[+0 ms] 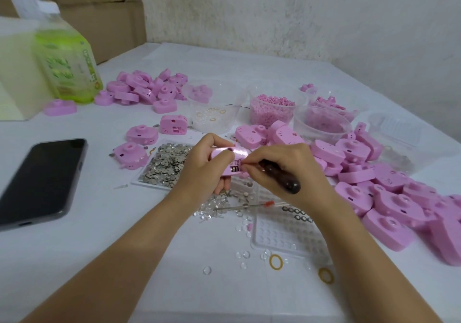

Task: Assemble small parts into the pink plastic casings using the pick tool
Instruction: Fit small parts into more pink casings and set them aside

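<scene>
White counter up close, loose clear lenses and a blister tray scattered on it. Left hand wraps its fingers round one pink casing above the metal bits; right hand grips the pick tool, tip at the casing. Phone left, heaped casings right. Beyond: tubs, green bottle, stained wall.

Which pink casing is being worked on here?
The pink casing lifted off the table, gripped by the left hand; the right hand holds the pick tool at it. All others lie on the table.
</scene>
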